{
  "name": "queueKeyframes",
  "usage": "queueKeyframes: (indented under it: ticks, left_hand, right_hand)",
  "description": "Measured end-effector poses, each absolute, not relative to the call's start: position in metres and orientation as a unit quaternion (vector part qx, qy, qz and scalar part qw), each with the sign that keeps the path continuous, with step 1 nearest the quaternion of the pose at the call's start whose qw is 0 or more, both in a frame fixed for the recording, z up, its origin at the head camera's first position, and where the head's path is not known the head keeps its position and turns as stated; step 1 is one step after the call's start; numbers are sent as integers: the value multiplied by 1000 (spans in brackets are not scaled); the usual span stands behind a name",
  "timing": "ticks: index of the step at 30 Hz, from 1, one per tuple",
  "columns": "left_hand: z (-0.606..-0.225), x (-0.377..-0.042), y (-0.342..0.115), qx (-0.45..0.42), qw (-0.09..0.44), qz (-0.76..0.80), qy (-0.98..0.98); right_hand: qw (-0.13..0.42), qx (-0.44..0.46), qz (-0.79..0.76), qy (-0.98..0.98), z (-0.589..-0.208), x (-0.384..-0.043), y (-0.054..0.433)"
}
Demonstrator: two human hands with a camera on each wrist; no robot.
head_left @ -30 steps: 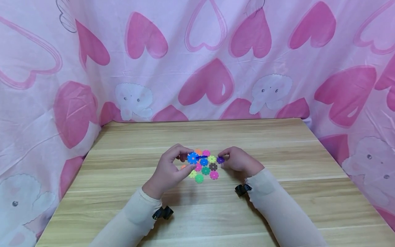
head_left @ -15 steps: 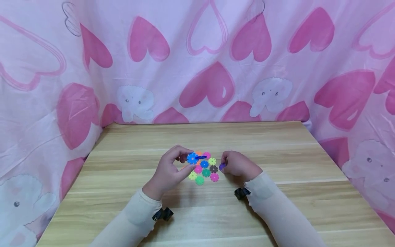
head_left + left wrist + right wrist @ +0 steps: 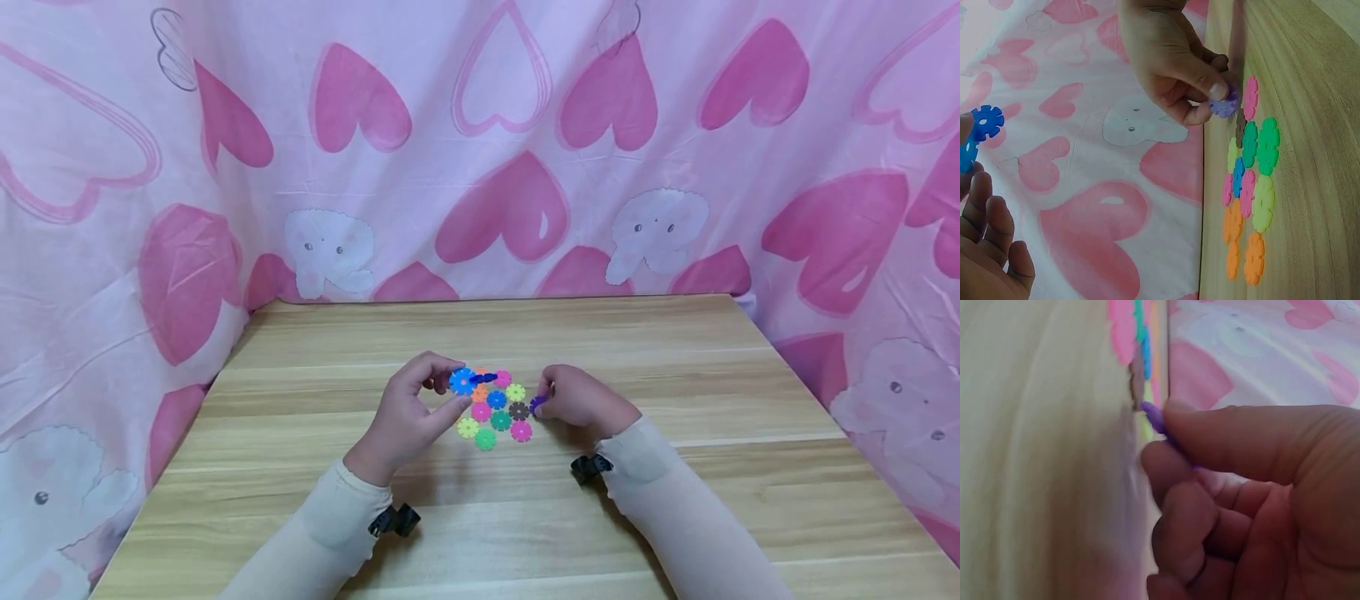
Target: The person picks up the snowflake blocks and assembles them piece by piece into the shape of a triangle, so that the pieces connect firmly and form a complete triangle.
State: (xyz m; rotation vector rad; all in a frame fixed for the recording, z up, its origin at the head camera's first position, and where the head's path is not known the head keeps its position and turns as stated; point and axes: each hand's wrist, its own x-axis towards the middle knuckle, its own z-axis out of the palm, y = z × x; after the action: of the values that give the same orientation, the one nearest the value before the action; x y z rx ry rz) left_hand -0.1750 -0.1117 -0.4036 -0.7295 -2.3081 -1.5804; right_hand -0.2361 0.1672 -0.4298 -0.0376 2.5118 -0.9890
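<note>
My left hand (image 3: 405, 417) pinches a blue snowflake disc (image 3: 462, 382) between thumb and fingers, above the left part of the loose discs. Joined to its right side is a darker blue piece (image 3: 485, 378), seen nearly edge-on; in the left wrist view the joined blue discs (image 3: 986, 122) show at the left edge. My right hand (image 3: 588, 402) pinches a purple snowflake disc (image 3: 1224, 105) between thumb and forefinger, at the right edge of the loose discs. Close beside that purple disc lies a brown disc (image 3: 519, 411). The right fingers cover part of the purple disc.
Several loose snowflake discs lie flat on the wooden table (image 3: 675, 517), among them a light green disc (image 3: 486, 439), a pink disc (image 3: 521, 431) and an orange disc (image 3: 1254, 258). A pink heart-patterned curtain (image 3: 502, 208) stands behind the table and along both sides.
My right hand has come lower and slightly toward me with the purple disc, which is turned more edge-on. The left hand with its blue discs has shifted slightly left.
</note>
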Motion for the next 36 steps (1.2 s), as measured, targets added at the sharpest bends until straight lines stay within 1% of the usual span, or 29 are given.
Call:
queueKeyframes:
  ticks: [4,11,15,23,26,36]
  left_hand:
    - [-404,-175,-112,-248,126,-540,-794]
    - [-403,-176,-112,-237,123,-542,-797]
    - [-402,-176,-111,-224,116,-549,-797]
    - [-401,-176,-112,-217,111,-556,-794]
    - [-401,-176,-111,-216,109,-558,-794]
    - [-399,-175,-110,-220,100,-561,-792]
  right_hand:
    - [214,-32,-416,883,-425,-238,169]
    - [157,-126,-489,849,-405,-235,167]
    - [140,-172,-548,806,-390,-225,164]
    - [126,-222,-607,753,-373,-208,158]
    - [121,-233,-614,744,-372,-205,157]
    - [131,-261,-633,717,-373,-201,155]
